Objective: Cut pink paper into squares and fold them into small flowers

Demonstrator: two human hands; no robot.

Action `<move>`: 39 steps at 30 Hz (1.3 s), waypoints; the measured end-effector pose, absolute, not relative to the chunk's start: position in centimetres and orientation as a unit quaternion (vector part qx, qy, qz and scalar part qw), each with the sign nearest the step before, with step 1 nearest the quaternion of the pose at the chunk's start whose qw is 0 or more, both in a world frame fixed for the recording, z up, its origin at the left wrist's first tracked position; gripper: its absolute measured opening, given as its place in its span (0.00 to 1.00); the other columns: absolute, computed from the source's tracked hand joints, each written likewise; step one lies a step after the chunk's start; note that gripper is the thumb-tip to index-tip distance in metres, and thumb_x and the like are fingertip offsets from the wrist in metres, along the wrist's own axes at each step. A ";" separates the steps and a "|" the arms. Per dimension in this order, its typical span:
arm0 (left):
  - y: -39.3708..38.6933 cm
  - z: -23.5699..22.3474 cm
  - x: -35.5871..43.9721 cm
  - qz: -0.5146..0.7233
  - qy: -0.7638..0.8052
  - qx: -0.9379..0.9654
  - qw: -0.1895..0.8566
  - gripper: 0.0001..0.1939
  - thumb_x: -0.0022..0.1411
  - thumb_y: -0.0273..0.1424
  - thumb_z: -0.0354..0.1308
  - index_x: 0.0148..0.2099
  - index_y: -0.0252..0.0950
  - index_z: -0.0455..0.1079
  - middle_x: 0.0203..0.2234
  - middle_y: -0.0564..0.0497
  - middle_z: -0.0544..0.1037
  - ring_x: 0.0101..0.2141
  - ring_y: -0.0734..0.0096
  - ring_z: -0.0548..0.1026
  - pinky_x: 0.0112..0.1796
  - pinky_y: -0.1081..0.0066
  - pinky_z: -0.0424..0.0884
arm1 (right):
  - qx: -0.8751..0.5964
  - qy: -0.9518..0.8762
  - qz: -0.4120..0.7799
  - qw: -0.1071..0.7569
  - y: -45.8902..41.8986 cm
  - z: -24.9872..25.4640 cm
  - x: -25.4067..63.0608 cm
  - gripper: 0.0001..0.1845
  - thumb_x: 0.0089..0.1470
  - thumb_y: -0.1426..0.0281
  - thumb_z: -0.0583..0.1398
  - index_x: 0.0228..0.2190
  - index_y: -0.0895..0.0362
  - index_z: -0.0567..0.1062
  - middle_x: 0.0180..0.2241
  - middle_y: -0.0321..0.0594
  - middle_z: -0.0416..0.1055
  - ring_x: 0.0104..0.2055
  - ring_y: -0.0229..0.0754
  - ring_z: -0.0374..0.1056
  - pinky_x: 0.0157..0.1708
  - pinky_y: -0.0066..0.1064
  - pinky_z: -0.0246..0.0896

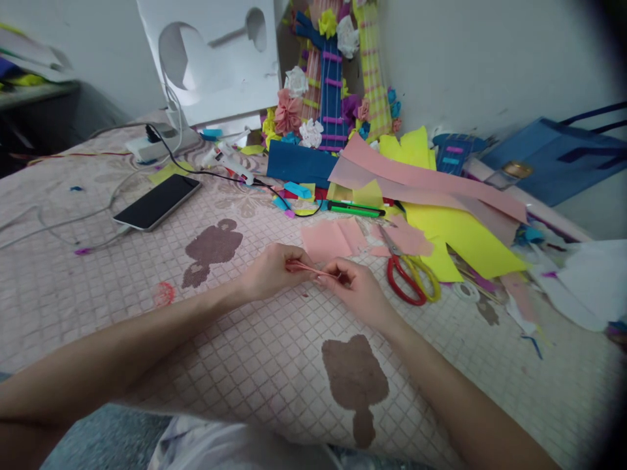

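Note:
Between my two hands, above the middle of the table, is a small folded piece of pink crepe paper (312,268). My left hand (272,271) pinches its left end, and my right hand (360,287) pinches the right end, with the fingertips almost meeting. Part of the paper is hidden by my fingers. Just beyond the hands lie flat pink paper pieces (327,240). To the right of my right hand rest scissors (407,281) with one red and one yellow handle, their blades over pink scraps.
A phone (157,201) on a cable lies at left, near a white glue gun (228,162). Behind are a green cutter (356,208), yellow sheets (465,238) and long pink strips (431,176). Paper-covered guitars (332,85) with paper flowers lean on the wall beside a white cut-out board (220,85).

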State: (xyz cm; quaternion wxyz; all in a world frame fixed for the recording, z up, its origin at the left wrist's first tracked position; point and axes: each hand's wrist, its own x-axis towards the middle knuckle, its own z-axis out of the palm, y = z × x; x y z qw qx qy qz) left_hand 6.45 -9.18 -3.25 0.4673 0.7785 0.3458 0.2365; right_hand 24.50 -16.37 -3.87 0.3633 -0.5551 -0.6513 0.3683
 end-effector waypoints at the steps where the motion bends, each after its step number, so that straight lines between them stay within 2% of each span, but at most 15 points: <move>1: -9.2 -3.3 6.5 0.240 0.343 0.776 0.472 0.07 0.52 0.31 0.62 0.30 0.32 0.75 0.24 0.51 0.78 0.26 0.76 0.73 0.26 0.79 0.65 | -0.556 -0.645 0.372 0.369 -16.3 -4.0 24.4 0.08 0.54 0.65 0.59 0.27 0.56 0.71 0.25 0.34 0.68 0.27 0.35 0.62 0.25 0.27 0.55; 6: -9.0 -3.3 6.6 0.251 0.348 0.746 0.509 0.07 0.53 0.32 0.62 0.32 0.33 0.76 0.27 0.50 0.80 0.29 0.72 0.76 0.31 0.76 0.70 | -0.557 -0.625 0.380 0.395 -16.3 -4.3 24.3 0.10 0.53 0.62 0.60 0.26 0.56 0.73 0.24 0.34 0.70 0.26 0.36 0.63 0.26 0.28 0.56; 13: -7.9 -3.5 6.0 0.256 0.401 0.720 0.505 0.08 0.50 0.33 0.63 0.30 0.33 0.76 0.25 0.49 0.80 0.27 0.73 0.75 0.28 0.76 0.68 | -0.579 -0.589 0.399 0.398 -16.0 -4.3 26.9 0.14 0.51 0.58 0.61 0.25 0.57 0.71 0.22 0.34 0.68 0.22 0.33 0.61 0.22 0.27 0.57; 19: -8.1 -3.3 6.0 0.257 0.410 0.700 0.526 0.09 0.50 0.34 0.64 0.30 0.33 0.76 0.25 0.50 0.80 0.27 0.73 0.75 0.28 0.75 0.68 | -0.559 -0.556 0.457 0.412 -16.1 -4.0 26.8 0.20 0.54 0.52 0.55 0.33 0.56 0.71 0.26 0.37 0.69 0.24 0.35 0.64 0.19 0.26 0.56; 22: -8.3 -3.2 6.1 0.248 0.403 0.712 0.519 0.09 0.51 0.34 0.63 0.31 0.33 0.76 0.25 0.50 0.79 0.26 0.74 0.74 0.27 0.76 0.66 | -0.561 -0.579 0.455 0.378 -16.3 -4.1 25.8 0.16 0.52 0.55 0.59 0.28 0.56 0.69 0.22 0.33 0.65 0.22 0.34 0.61 0.20 0.26 0.55; 26: -8.0 -3.7 6.0 0.278 0.402 0.713 0.502 0.09 0.51 0.34 0.63 0.32 0.32 0.77 0.25 0.50 0.79 0.27 0.72 0.74 0.28 0.75 0.67 | -0.549 -0.599 0.461 0.356 -16.2 -4.4 26.3 0.13 0.54 0.60 0.58 0.24 0.56 0.66 0.20 0.31 0.64 0.20 0.33 0.59 0.21 0.26 0.55; 29: -8.0 -3.8 5.9 0.289 0.402 0.717 0.491 0.10 0.52 0.35 0.63 0.31 0.32 0.76 0.25 0.50 0.79 0.27 0.72 0.75 0.28 0.75 0.68 | -0.540 -0.625 0.439 0.353 -16.1 -4.1 26.8 0.10 0.51 0.62 0.61 0.30 0.56 0.70 0.28 0.35 0.69 0.29 0.35 0.65 0.28 0.28 0.60; 31: -8.5 -3.4 6.1 0.281 0.398 0.727 0.484 0.09 0.52 0.34 0.63 0.32 0.33 0.77 0.26 0.50 0.80 0.28 0.72 0.75 0.28 0.75 0.68 | -0.544 -0.634 0.413 0.362 -16.1 -3.8 26.4 0.11 0.51 0.61 0.61 0.34 0.56 0.71 0.34 0.37 0.71 0.34 0.37 0.66 0.32 0.29 0.61; 36: -9.7 -2.7 6.7 0.261 0.367 0.738 0.503 0.06 0.53 0.31 0.62 0.31 0.34 0.77 0.27 0.50 0.80 0.29 0.72 0.76 0.31 0.75 0.70 | -0.550 -0.637 0.395 0.367 -16.3 -3.3 24.8 0.12 0.53 0.60 0.59 0.26 0.56 0.71 0.25 0.34 0.69 0.27 0.36 0.63 0.27 0.27 0.57; 39: -9.0 -3.2 6.5 0.260 0.364 0.723 0.527 0.05 0.52 0.30 0.62 0.30 0.33 0.76 0.26 0.49 0.80 0.27 0.73 0.76 0.29 0.75 0.70 | -0.563 -0.636 0.383 0.364 -16.3 -3.5 25.1 0.11 0.53 0.62 0.59 0.27 0.56 0.71 0.25 0.34 0.68 0.26 0.35 0.62 0.26 0.27 0.56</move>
